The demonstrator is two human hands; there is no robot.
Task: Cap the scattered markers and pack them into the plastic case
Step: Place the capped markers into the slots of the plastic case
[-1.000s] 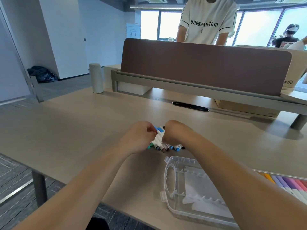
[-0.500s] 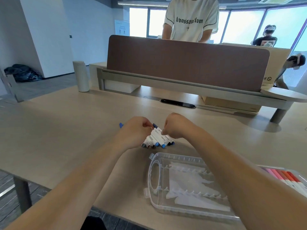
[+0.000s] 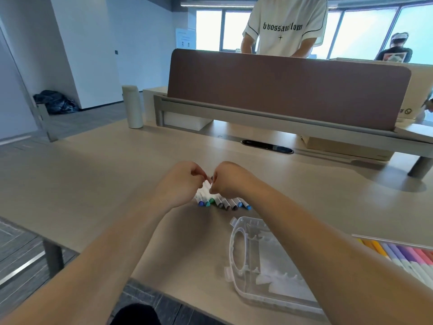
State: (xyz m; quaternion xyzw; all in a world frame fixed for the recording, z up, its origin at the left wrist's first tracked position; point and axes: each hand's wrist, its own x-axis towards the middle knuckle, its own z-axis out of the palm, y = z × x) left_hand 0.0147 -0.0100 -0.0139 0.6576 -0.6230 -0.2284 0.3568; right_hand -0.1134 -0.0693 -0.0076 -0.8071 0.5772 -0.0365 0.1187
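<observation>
Several white markers (image 3: 225,202) with blue, green and grey ends lie in a fanned bunch on the desk. My left hand (image 3: 180,184) and my right hand (image 3: 230,180) are curled over the far end of the bunch, side by side, fingertips pinching a white marker (image 3: 206,186) between them. Whether a cap is in either hand is hidden. The clear plastic case (image 3: 236,249) lies open in front of the markers, its near half holding only ribbed slots. At the right edge its other half (image 3: 398,254) holds a row of yellow, purple, pink and red markers.
A brown divider panel (image 3: 281,90) on a grey rail crosses the back of the desk, with a black cable slot (image 3: 267,146) before it. A pale bottle (image 3: 132,106) stands at the back left. A person in a white T-shirt (image 3: 284,26) stands behind the divider.
The camera view swung left and then back right. Both hands stayed together on the marker bunch; the blue tip seen between them earlier is now covered.
</observation>
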